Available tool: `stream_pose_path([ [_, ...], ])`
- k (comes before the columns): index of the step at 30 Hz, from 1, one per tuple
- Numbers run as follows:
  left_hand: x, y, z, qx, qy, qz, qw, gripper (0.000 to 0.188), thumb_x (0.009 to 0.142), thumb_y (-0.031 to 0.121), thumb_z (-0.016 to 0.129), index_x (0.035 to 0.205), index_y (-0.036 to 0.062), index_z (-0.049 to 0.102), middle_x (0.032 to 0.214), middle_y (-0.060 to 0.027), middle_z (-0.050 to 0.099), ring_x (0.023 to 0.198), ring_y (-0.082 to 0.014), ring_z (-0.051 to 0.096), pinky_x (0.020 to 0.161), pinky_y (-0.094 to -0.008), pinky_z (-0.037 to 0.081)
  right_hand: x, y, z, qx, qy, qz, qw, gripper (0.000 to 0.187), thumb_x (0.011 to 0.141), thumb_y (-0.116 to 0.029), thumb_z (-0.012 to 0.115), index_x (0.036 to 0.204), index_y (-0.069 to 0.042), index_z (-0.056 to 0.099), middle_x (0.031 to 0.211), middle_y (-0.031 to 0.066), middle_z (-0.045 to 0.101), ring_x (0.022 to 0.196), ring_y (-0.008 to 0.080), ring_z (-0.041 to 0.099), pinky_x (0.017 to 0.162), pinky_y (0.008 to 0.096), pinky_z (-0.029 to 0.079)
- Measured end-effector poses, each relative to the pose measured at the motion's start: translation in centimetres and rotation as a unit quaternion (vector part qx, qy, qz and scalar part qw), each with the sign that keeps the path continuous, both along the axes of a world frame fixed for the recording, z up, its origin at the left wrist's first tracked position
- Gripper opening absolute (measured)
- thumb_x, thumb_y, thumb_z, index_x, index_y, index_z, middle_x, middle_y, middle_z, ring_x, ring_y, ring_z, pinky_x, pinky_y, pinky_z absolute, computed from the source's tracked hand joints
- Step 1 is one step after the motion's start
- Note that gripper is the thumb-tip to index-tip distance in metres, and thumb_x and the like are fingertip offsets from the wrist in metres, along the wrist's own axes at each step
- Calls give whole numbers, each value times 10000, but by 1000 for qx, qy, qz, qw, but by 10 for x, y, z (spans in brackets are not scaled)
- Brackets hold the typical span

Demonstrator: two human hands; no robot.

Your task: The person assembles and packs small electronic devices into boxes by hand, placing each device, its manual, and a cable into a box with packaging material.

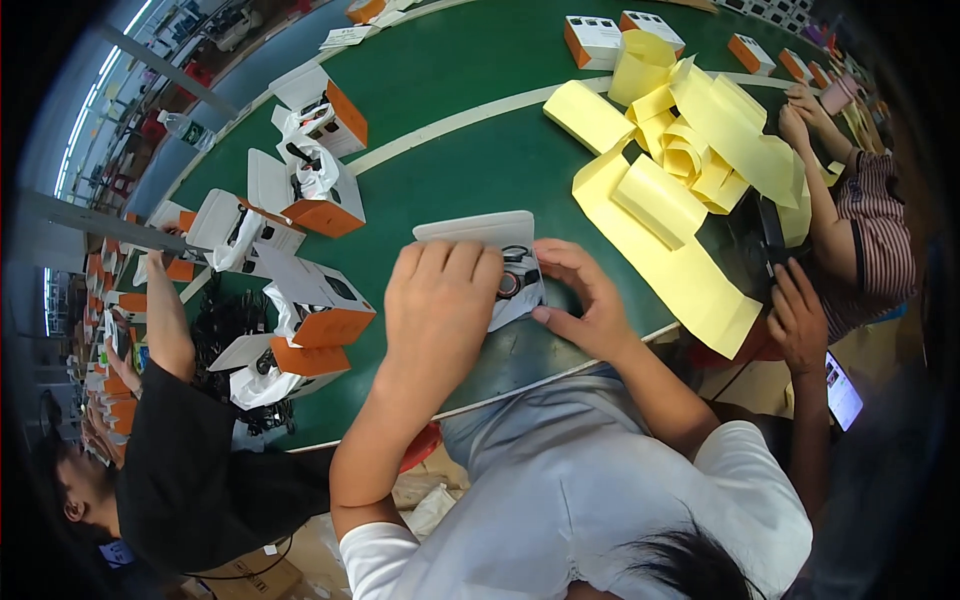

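Head view: an open white box (500,228) sits on the green worktop (450,175) at the dial's centre, a round dark item with a reddish ring (509,286) inside it. Of the hands, the left hand (445,300), at nine o'clock, curls over the box; whether it grips anything is hidden. The right hand (592,305), at three, is spread, thumb and fingertips at the box's side. Yellow sheets (655,200) lie toward two, open orange-and-white boxes (328,217) toward ten.

Box (497,228) apparently partly behind left hand (442,298)
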State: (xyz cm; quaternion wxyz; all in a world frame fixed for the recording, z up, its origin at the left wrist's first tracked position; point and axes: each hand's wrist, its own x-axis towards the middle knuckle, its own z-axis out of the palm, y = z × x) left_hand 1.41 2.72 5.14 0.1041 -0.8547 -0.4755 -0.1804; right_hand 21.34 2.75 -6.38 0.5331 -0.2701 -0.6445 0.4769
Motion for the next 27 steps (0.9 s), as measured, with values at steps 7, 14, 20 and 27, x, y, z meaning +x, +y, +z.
stream_pose_path([
  [7, -5, 2, -16, -80, -36, -19, 996, 235, 803, 91, 682, 1034, 77, 722, 939, -54, 675, 880, -254, 647, 798, -364, 495, -3, -2, -3, -11, 26, -11, 1000, 646, 792, 50, 795, 1373, -29, 526, 1445, 166, 490, 1314, 261, 545, 1114, 387, 455],
  [14, -1, 6, -18, -69, -201, -113, 971, 179, 803, 72, 713, 981, 75, 696, 982, -54, 706, 899, -246, 655, 829, -389, 485, -12, -8, -3, -1, 55, -41, 998, 655, 801, 6, 803, 1388, -42, 518, 1436, 177, 501, 1309, 277, 553, 1104, 395, 457],
  [20, -8, -3, -14, -2, -76, -56, 996, 203, 756, 74, 731, 956, 79, 699, 919, -32, 680, 871, -236, 626, 803, -416, 474, -1, -2, 6, 109, -119, -43, 986, 592, 807, -29, 796, 1368, -77, 612, 1414, 203, 473, 1264, 361, 569, 1085, 420, 466],
  [27, -36, -85, -38, -230, -145, -57, 961, 308, 784, 23, 669, 1089, 54, 708, 1159, -141, 679, 1073, -341, 645, 929, -466, 496, 4, 2, 14, 74, -131, -6, 989, 555, 827, -39, 779, 1360, -85, 632, 1404, 194, 456, 1250, 350, 563, 1079, 428, 468],
])
